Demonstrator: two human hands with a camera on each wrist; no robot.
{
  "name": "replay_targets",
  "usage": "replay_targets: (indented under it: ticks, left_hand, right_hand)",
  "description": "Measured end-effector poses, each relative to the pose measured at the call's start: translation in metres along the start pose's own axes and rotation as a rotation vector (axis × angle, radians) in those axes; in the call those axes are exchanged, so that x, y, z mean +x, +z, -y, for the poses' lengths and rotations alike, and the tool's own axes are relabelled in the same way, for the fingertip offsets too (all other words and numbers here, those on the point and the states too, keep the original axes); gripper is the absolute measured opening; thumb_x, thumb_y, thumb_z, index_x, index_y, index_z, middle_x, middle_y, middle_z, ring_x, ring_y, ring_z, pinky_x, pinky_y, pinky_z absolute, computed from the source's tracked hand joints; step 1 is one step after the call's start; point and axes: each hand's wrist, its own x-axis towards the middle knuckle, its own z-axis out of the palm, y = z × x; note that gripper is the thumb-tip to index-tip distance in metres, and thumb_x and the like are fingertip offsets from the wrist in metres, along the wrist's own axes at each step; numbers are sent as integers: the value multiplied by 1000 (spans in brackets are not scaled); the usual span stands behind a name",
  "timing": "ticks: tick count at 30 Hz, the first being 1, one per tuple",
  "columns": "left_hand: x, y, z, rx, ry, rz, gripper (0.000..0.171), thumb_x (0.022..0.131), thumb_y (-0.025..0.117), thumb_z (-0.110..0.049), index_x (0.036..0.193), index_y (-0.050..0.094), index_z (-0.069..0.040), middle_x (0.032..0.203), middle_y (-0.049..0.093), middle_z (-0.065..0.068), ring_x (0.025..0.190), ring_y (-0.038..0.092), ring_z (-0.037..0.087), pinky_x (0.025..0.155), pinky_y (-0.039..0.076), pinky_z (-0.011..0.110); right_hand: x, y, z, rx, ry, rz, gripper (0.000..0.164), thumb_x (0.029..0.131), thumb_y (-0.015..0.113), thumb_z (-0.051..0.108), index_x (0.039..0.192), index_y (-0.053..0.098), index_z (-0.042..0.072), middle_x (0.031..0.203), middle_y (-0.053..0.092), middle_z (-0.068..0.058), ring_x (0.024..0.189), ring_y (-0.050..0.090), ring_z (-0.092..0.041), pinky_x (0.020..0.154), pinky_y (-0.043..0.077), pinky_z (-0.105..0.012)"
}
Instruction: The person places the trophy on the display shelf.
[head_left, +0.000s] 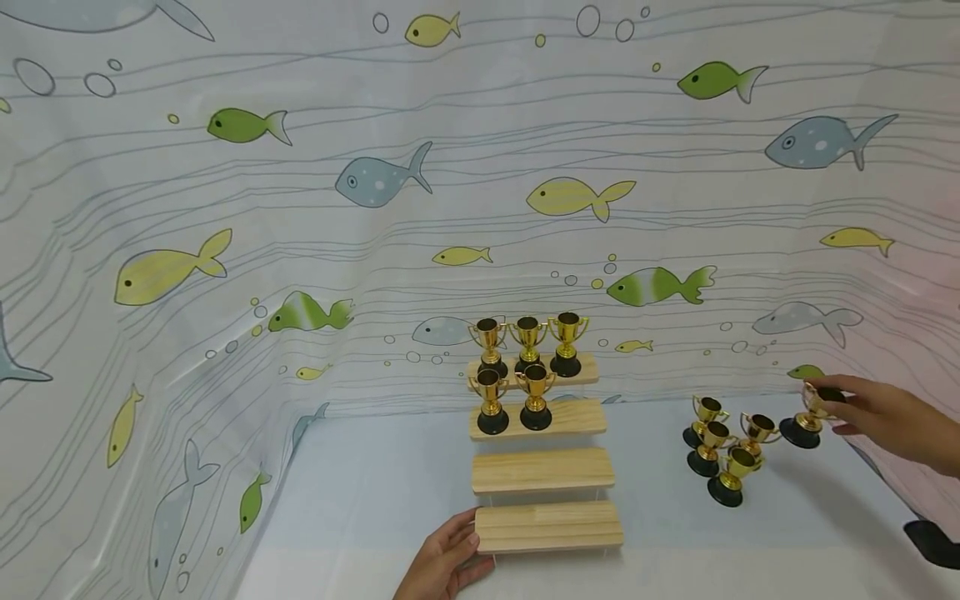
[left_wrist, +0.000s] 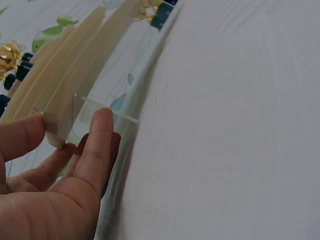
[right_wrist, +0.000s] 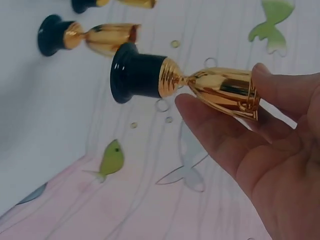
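A small gold trophy cup with a black base (right_wrist: 225,90) is pinched near its rim by my right hand (head_left: 888,417), at the right side of the head view. Its base hangs beside a cluster of several similar trophies (head_left: 733,477). My left hand (head_left: 448,554) holds the left end of the lowest board of a tiered wooden display stand (head_left: 549,529). In the left wrist view the thumb touches the board's end (left_wrist: 62,112), with fingers below and beside a clear support rod (left_wrist: 125,116). Three trophies (head_left: 528,333) stand on the top tier and two (head_left: 536,400) on the second.
Behind the stand rises a white backdrop (head_left: 480,108) printed with fish and wavy lines. The third tier (head_left: 543,471) and the lowest one are bare wood. A black object (head_left: 932,543) lies at the right edge.
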Motion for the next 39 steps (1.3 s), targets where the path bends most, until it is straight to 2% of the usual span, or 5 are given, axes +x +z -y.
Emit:
replay_targets:
  ticks: [3,12,17,29,39]
  left_hand:
    - [-1,1,0,-4,0,2,68,95,55,-22,145,18,4,135,49,12,118,54,26,98,47,46]
    - [-1,1,-1,-3,7,21,67,96,53,-22,145,17,5,136,47,13,119,54,25,99,47,45]
    - [-1,1,-1,3,0,9,67,95,54,-23,146,18,4,136,46,15,117,55,23,99,48,43]
    - [-3,1,0,9,2,-7,67,95,54,-21,145,19,5,134,49,13,118,54,28,98,48,46]
    - [-2,2,0,15,-4,-31,67,94,56,-21,145,20,5,133,49,14,117,56,27,97,49,46]
  right_hand:
    - [2,-8,13,7,-33,-1,52,99,45,24,136,31,-10,124,44,-36,95,62,-36,69,59,-35]
    - [4,-18,50,29,-205,-17,44,98,48,20,135,40,-2,128,46,-25,89,57,2,69,60,-33]
    - [6,-16,73,41,-309,4,39,98,47,20,135,44,8,127,49,-2,94,55,9,71,58,-23]
    - [25,-9,124,133,-430,171,39,100,43,21,139,40,16,137,44,-18,98,63,-7,78,58,-27]
    - [45,7,158,118,-556,207,37,100,44,19,137,42,20,134,48,-9,102,61,-10,79,56,-27]
